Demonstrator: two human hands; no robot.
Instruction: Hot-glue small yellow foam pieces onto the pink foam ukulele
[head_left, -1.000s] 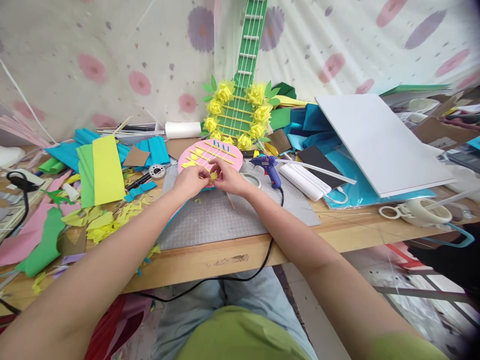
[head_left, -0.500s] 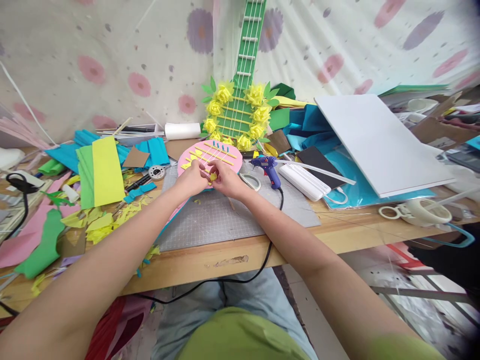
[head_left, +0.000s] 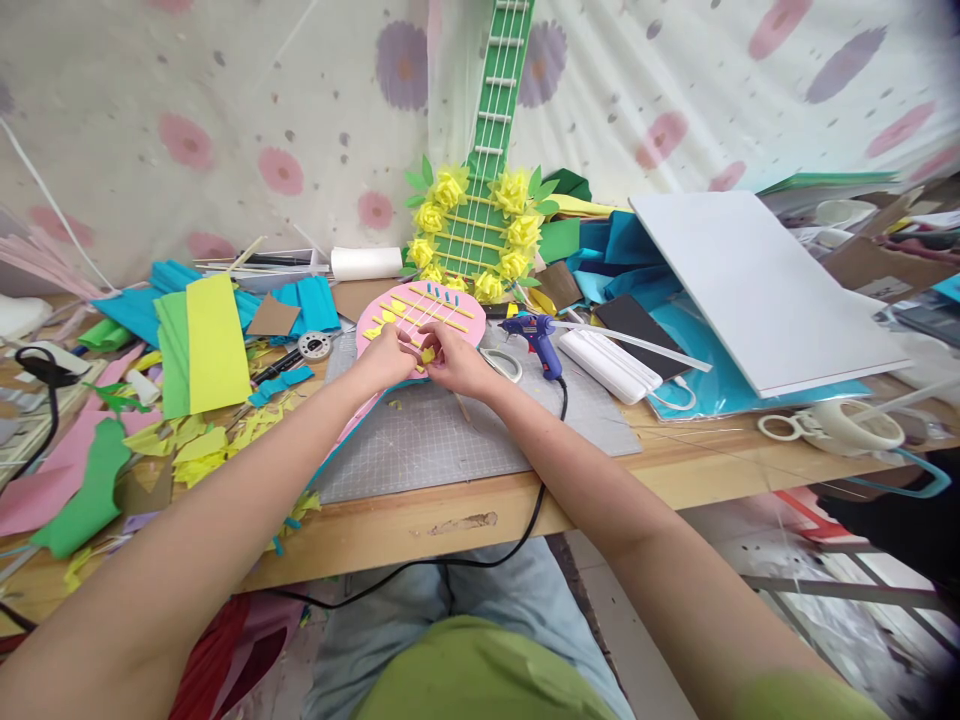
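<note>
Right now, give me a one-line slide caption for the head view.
Left hand and right hand meet at a small yellow piece over a pink stringed craft, glue gun nearby.

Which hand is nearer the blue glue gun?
Right. The right hand is left of the blue glue gun; the left hand is farther away on that same side.

Between the forearms [head_left: 292, 452], the mat [head_left: 465, 440] is reachable over the front edge of the table [head_left: 405, 525], past a cord [head_left: 541, 496]. A pink guitar [head_left: 427, 314] bars the mat's left edge, paper scraps [head_left: 201, 448] the table's left, a green guitar [head_left: 476, 225] the back edge.
</note>
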